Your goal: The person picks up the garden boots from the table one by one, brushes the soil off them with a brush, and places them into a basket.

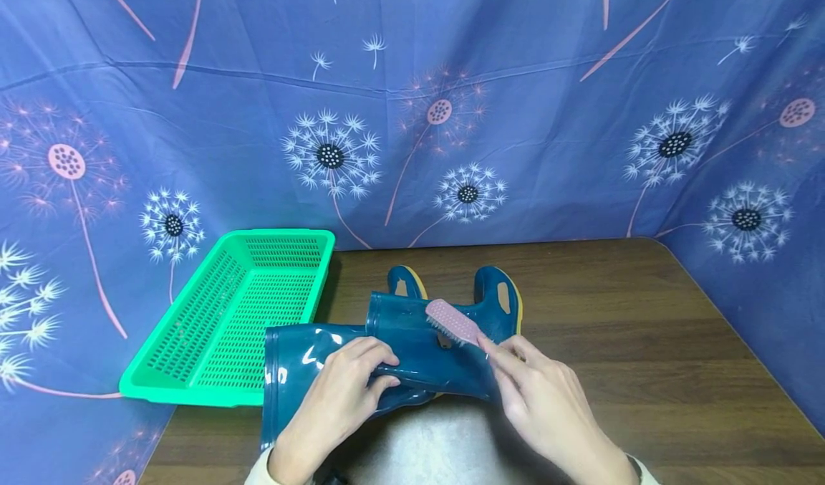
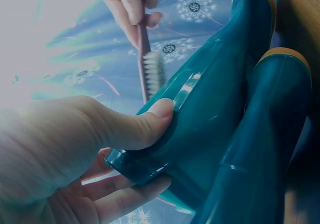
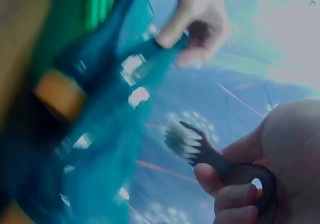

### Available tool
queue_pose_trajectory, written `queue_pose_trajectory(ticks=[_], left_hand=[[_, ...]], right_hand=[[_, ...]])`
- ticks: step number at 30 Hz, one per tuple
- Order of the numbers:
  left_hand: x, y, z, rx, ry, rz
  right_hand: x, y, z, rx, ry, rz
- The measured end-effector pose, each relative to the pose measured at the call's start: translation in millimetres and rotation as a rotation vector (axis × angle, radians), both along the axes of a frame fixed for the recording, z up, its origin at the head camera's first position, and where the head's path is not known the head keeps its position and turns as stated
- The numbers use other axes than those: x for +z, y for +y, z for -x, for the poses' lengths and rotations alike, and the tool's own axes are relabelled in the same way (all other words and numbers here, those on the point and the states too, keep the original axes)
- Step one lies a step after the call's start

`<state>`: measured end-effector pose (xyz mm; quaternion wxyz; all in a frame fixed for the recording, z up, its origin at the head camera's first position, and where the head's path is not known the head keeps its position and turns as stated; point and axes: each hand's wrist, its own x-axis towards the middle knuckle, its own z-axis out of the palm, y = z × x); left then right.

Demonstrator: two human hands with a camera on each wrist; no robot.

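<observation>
- Left hand (image 1: 348, 381): comes in from the near left, palm down in the head view, pale sleeve (image 1: 261, 471) at the wrist. We record thumb and fingers closed on the upper boot near its opening, thumb on the outer face, fingers beneath the rim.
- Right hand (image 1: 548, 399): reaches in from the near right, angled inward and away from the person. We record fingers curled round the handle of the brush, thumb and forefinger close together.
- Brush (image 1: 454, 320): pink back, pale bristles. Held over the upper boot's shaft in the head view, bristles turned toward the boot; we cannot tell whether they touch.
- Upper boot (image 1: 419, 367): glossy blue, yellow sole, shaft on its side, toe pointing to the far side. It sits in front of the brush, between the hands.
- Lower boot (image 1: 293, 370): matching, opening to the left, its shaft partly covered by the upper boot.
- Basket (image 1: 258, 313): green, slotted, left of the boots.
- Table (image 1: 612, 327): brown wood grain, beneath all.
- Cloth (image 1: 548, 148): blue, dandelion print, behind the table.
</observation>
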<state>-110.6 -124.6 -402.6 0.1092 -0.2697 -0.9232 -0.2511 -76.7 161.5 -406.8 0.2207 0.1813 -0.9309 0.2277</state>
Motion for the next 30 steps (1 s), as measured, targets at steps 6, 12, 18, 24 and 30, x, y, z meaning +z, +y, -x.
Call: queue_pose_trajectory(ticks=[6, 12, 18, 24, 30], left_hand=[[-1.2, 0.4, 0.9, -0.005, -0.008, 0.001], [-1.4, -2.1, 0.9, 0.0, -0.02, 0.005], [-2.5, -1.9, -0.5, -0.005, -0.026, 0.003], [-2.0, -4.5, -1.9, -0.004, -0.036, 0.0], [-0.7, -4.6, -1.2, -0.008, -0.019, 0.014]], right_hand=[[-18.9, -17.0, 1.2, 0.062, -0.247, 0.0], [-25.9, -11.5, 1.9, -0.025, -0.312, -0.013], [-23.2, 5.4, -6.0, -0.118, -0.204, -0.062], [-19.9, 15.2, -13.1, -0.143, -0.119, 0.004], [-27.1, 5.9, -11.8, 0.003, -0.003, 0.077]])
